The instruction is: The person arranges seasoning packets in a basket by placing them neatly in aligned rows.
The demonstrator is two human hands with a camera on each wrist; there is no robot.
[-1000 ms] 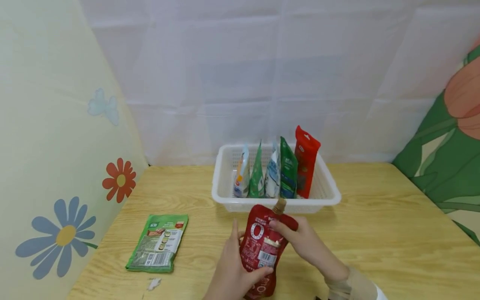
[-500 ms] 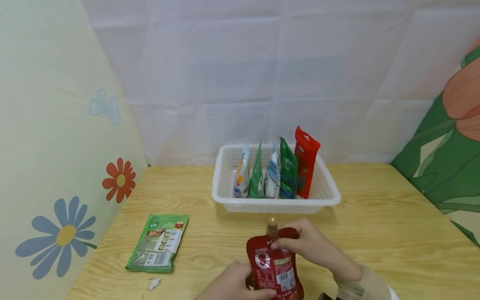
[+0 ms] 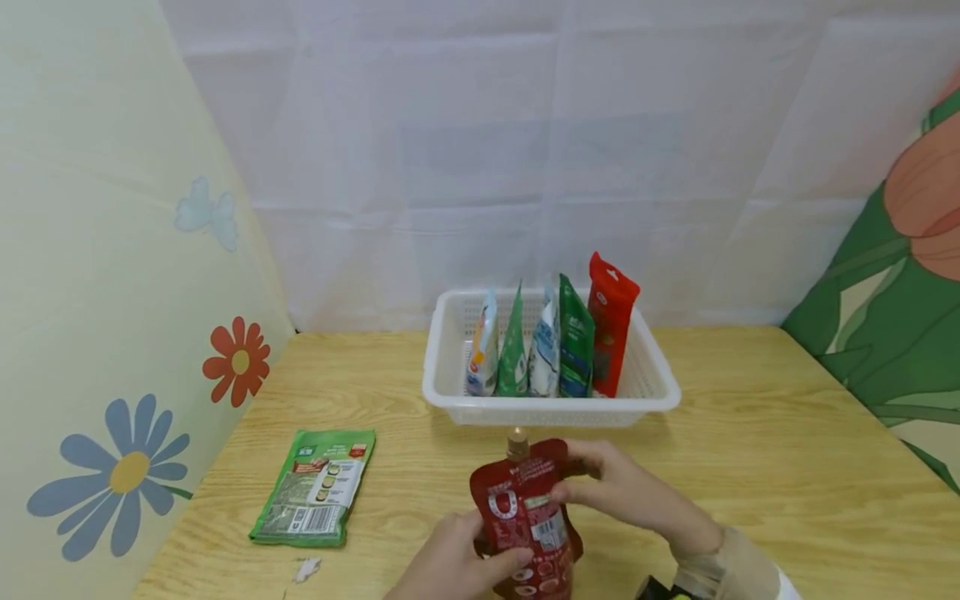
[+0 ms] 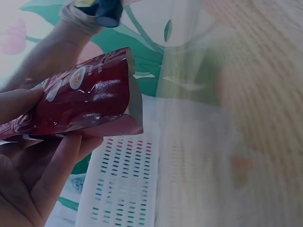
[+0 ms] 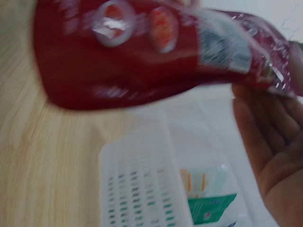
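Observation:
Both hands hold a dark red spouted pouch [image 3: 528, 508] with a gold-coloured cap, upright in front of the basket in the head view. My left hand [image 3: 457, 557] grips its lower left side, thumb across the printed face. At the upper right edge, my right hand [image 3: 626, 492] pinches the pouch between thumb and fingers. The left wrist view shows the flared bottom end of the pouch [image 4: 94, 97], fingers beneath it. In the right wrist view the pouch [image 5: 142, 52] spans the top, with the right hand [image 5: 279, 142] at its far end.
A white plastic basket [image 3: 551, 410] stands behind the hands. Several packets are upright in it, among them a red packet [image 3: 612, 325] and a dark green packet [image 3: 576, 342]. A green flat packet [image 3: 313, 487] lies on the wooden table [image 3: 787, 467] at left, above a torn patch [image 3: 307, 570].
The pouch has come down toward me and turned from leaning right to leaning slightly left. Both hands stay on it, with the left lower than before. Basket and green packet have not moved.

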